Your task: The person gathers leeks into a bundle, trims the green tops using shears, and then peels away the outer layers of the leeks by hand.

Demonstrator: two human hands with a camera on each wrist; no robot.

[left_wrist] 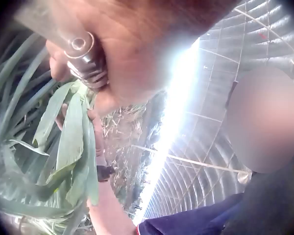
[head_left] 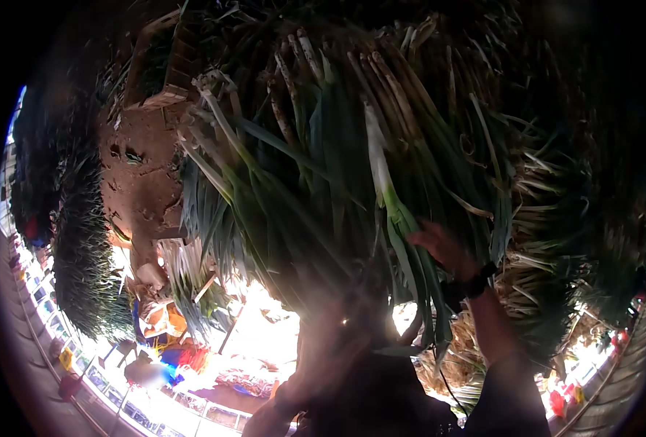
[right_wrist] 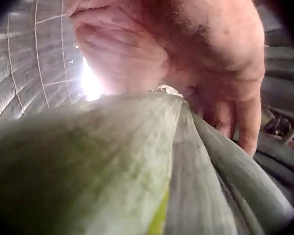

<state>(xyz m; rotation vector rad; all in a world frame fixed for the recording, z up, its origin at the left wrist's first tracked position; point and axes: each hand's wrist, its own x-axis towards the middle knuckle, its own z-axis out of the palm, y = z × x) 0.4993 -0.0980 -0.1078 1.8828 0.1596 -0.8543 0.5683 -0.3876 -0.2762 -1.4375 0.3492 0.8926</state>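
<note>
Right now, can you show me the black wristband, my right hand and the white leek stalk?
Black wristband (head_left: 476, 283), head view, middle of the band.
Right hand (right_wrist: 191, 49), right wrist view, the palm.
White leek stalk (head_left: 378, 151), head view, middle of the white section.

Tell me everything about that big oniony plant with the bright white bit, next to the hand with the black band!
The oniony plant has a long, slim white stalk, turning light green where it splits into broad, flat, darker green leaves. It looks fresh and smooth. The white end points away from the person, the leaves towards them. The right hand holds it by its leaves, in front of many similar plants.
</note>
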